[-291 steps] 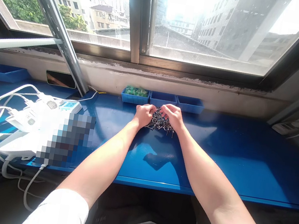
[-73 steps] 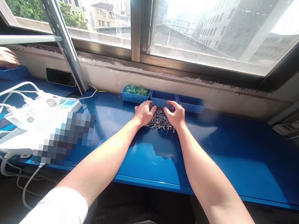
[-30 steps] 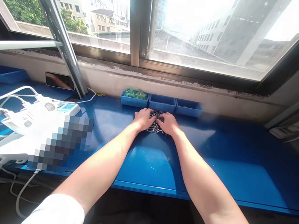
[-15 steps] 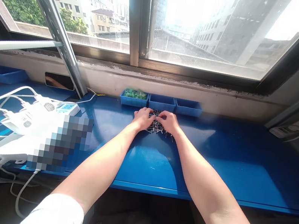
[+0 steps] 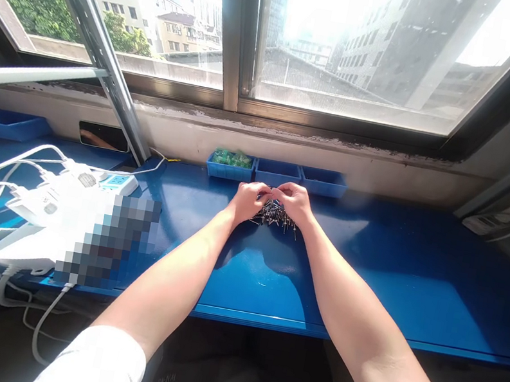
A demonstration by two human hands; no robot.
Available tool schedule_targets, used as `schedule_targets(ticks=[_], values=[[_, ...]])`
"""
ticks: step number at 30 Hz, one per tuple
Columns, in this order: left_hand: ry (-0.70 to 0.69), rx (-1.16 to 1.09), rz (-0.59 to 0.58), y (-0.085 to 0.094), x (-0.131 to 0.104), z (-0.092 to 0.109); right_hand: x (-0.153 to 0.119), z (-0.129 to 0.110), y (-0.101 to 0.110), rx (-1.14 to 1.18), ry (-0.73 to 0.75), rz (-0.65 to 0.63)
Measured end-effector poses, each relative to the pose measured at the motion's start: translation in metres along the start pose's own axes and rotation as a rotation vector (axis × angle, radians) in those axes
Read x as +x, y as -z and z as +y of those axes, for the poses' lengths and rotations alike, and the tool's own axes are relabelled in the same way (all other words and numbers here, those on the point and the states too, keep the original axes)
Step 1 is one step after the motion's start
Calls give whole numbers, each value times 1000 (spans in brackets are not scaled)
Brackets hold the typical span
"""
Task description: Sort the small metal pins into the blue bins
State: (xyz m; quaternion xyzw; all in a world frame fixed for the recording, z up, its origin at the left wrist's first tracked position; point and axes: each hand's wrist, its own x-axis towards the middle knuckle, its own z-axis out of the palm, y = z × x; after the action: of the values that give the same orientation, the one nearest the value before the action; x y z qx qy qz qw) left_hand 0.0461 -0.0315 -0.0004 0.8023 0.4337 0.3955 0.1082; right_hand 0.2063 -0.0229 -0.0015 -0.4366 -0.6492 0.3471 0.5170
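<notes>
**Two hands over a pile of little metal pins**

A long blue desk (image 5: 369, 269) runs under a big sunny window (image 5: 358, 39). In the middle of the desk lies a small pile of dark metal pins (image 5: 274, 214). The left hand (image 5: 246, 199) and the right hand (image 5: 295, 201) sit on each side of the pile, with fingers curled and fingertips almost meeting above it. I cannot tell if they pinch a pin. Just behind are three small blue trays (image 5: 277, 173); the left one holds green bits (image 5: 232, 158). White cables (image 5: 13, 203) lie far left.
</notes>
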Motion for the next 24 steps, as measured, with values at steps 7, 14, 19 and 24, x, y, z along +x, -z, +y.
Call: schedule_targets(ticks=[7,14,19,24], values=[[57,74,5,1,0,0,0,0,-2,-5,49,1],[109,97,15,1,0,-3,-1,-1,0,61,42,-44],[216,173,81,1,0,-4,5,5,2,-131,83,76],[247,213,96,-2,1,-10,6,9,6,-445,54,168]])
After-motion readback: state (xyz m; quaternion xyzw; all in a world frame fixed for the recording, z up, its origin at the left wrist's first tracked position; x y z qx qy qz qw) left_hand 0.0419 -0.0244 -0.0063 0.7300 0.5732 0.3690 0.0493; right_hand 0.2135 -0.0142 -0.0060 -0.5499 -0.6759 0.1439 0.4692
